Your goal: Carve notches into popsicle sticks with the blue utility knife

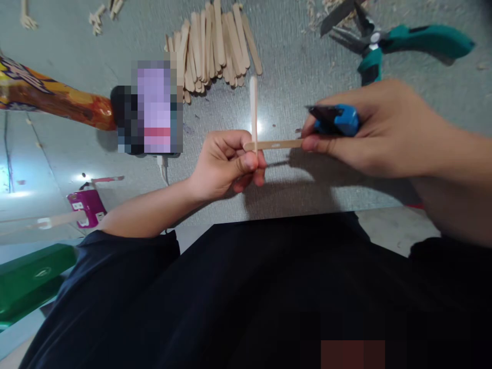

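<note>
My left hand [230, 163] is closed, with thumb and fingers pinching an upright wooden craft stick [253, 110] near its lower end. A second craft stick [282, 144] lies level across it, and the two meet at my left fingertips. My right hand [378, 130] pinches the right end of this level stick between thumb and finger. A blue utility knife [347, 120] is also tucked in my right hand, its dark blade end pointing left above the stick. Whether the two sticks are joined cannot be made out.
Many loose craft sticks [215, 43] lie in a pile at the back. Green-handled pliers [426, 40] rest at the back right by wood shavings. A blurred-out phone [156, 107] stands at left beside an orange snack packet [57, 92]. A purple power strip [91, 207] is further left.
</note>
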Tool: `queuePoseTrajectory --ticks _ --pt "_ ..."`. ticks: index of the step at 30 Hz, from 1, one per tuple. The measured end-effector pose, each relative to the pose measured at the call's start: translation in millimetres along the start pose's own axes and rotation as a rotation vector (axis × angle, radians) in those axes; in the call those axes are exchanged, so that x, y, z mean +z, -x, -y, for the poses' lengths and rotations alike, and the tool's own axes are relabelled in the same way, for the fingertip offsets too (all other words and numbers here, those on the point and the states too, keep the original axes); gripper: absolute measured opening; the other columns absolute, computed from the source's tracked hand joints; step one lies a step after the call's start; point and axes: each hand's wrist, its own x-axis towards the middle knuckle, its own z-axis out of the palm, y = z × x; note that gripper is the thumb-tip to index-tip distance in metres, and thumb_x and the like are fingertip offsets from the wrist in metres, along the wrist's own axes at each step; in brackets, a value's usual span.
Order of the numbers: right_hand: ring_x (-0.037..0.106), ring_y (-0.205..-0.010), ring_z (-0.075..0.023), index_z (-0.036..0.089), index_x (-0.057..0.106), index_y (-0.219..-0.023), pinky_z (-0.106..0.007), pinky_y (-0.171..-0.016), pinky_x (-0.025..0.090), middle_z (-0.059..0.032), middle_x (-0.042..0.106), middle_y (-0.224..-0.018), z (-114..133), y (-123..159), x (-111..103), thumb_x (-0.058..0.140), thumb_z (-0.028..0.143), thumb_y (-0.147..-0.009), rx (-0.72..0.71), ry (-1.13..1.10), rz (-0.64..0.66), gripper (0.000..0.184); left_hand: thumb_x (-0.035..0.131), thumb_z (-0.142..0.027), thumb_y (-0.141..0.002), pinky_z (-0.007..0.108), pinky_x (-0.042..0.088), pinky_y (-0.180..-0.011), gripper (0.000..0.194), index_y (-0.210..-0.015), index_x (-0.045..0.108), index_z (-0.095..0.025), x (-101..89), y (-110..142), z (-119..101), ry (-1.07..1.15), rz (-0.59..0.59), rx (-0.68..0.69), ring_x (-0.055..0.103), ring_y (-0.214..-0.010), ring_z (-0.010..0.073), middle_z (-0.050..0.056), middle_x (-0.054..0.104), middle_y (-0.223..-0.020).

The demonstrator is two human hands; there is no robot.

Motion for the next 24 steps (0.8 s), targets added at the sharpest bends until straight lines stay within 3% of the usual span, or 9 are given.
queuePoseTrajectory --ticks 4,9,13,16,19,22,24 --pt "0.063 -0.061 -0.0191 0.030 0.078 -0.075 -0.039 -0.058 0.040 0.0019 0.071 -0.063 -10 -5 -16 0.080 0.070 -0.100 0.033 0.054 0.027 0.048 0.109 -0.070 -0.082 0.018 0.034 -0.033 0.064 -0.078 0.070 -0.020 0.2 0 6 0.012 -0.080 0.007 0.052 -0.036 0.0058 -0.001 0.073 -0.062" --pt "0.061 -0.062 -0.0202 0.028 0.077 -0.076 -0.041 -0.064 0.043 0.0016 0.070 -0.064 -11 -12 -15 0.089 0.042 -0.092 0.145 0.101 -0.003 0.024 0.104 -0.068 -0.092 0.019 0.029 -0.032 0.061 -0.077 0.068 -0.021 -5.3 -5 5 0.027 -0.148 0.204 0.041 -0.032 0.0027 -0.003 0.071 -0.060" --pt "0.058 -0.061 -0.0167 0.025 0.075 -0.077 -0.039 -0.068 0.043 0.0042 0.064 -0.061 -5 -18 -6 0.095 0.030 -0.096 0.286 0.300 -0.047 0.029 0.103 -0.065 -0.093 0.018 0.035 -0.037 0.054 -0.081 0.075 -0.020 -7.1 -6 6 -0.011 -0.207 0.177 0.048 -0.039 0.0036 -0.002 0.073 -0.064" --pt "0.061 -0.064 -0.0211 0.026 0.073 -0.079 -0.041 -0.071 0.045 0.0016 0.065 -0.065 -3 -16 -1 0.095 0.040 -0.101 0.256 0.359 -0.056 0.034 0.101 -0.065 -0.096 0.019 0.040 -0.041 0.048 -0.089 0.084 -0.020 -5.2 -3 9 -0.088 -0.194 0.119 0.052 -0.043 0.0053 0.000 0.073 -0.065" --pt "0.075 -0.077 -0.0278 0.027 0.074 -0.088 -0.046 -0.078 0.054 -0.0037 0.078 -0.080 -4 -11 2 0.094 0.050 -0.101 0.228 0.322 -0.183 0.034 0.099 -0.062 -0.099 0.020 0.040 -0.042 0.044 -0.094 0.091 -0.019 -3.3 -1 10 -0.152 -0.184 0.130 0.053 -0.045 0.0065 0.000 0.069 -0.061" --pt "0.084 -0.090 -0.0289 0.027 0.082 -0.114 -0.047 -0.090 0.064 -0.0082 0.087 -0.099 -6 -4 2 0.090 0.046 -0.105 0.055 0.171 -0.369 0.022 0.101 -0.059 -0.098 0.020 0.044 -0.045 0.042 -0.092 0.093 -0.018 -1.8 -2 9 -0.181 -0.179 0.171 0.056 -0.048 0.0078 0.000 0.066 -0.059" --pt "0.087 -0.100 -0.0287 0.028 0.082 -0.129 -0.046 -0.097 0.067 -0.0097 0.091 -0.112 -9 -1 4 0.090 0.041 -0.105 -0.117 0.119 -0.359 0.029 0.104 -0.058 -0.093 0.020 0.044 -0.046 0.042 -0.089 0.093 -0.017 -1.0 -2 7 -0.184 -0.170 0.191 0.058 -0.050 0.0082 0.001 0.067 -0.059"
